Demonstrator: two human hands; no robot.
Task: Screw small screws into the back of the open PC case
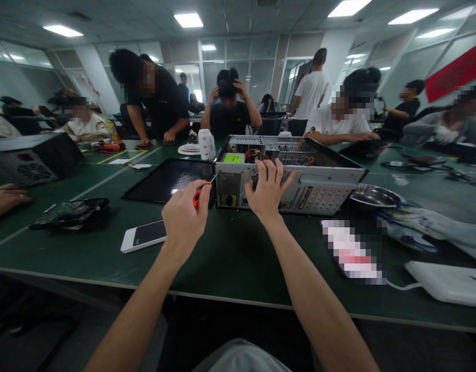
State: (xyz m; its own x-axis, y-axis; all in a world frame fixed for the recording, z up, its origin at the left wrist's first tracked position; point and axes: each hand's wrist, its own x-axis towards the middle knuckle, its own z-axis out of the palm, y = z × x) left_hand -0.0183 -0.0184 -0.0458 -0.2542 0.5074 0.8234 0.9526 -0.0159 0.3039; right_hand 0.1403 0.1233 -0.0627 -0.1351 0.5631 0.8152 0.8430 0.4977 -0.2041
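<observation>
On the green surface (238,263) an open computer case (288,175) lies on its side. The right hand (266,191) rests spread against its rear panel; the left hand (185,217) grips an orange-handled screwdriver (202,192) just beside it.

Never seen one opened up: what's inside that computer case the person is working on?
Inside the computer case you can see a box with a green label and orange wires. The right hand rests on the rear panel, whose wall hides the lower parts.
</observation>
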